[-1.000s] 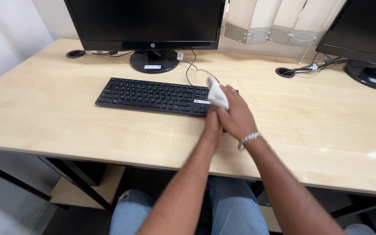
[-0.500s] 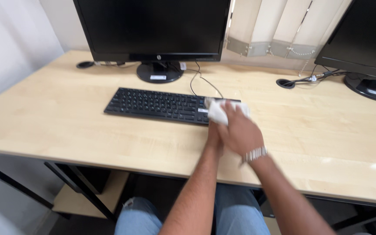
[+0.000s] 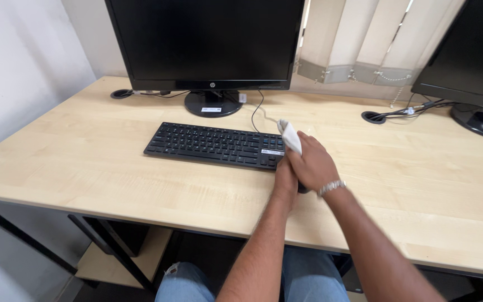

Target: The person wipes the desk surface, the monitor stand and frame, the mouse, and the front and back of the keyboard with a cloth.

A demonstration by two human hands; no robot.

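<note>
At the centre of the frame, just right of the black keyboard (image 3: pixel 213 145) on the counter (image 3: pixel 85 168), the right hand (image 3: pixel 311 165) clenches a white cloth (image 3: pixel 290 136) over a dark object steadied by the left hand (image 3: pixel 284 178), whose grip I cannot tell; the cloth could snag the keyboard's cable.

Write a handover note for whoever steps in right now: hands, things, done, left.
Right hand: closed on a white cloth, by the right end of the black keyboard.
Left hand: mostly hidden beneath the right, seemingly on a dark object; grip unclear.
Keyboard lies flat on the desk before the monitor.
Done: cloth in hand.
Left: can't tell what has been wiped.
</note>
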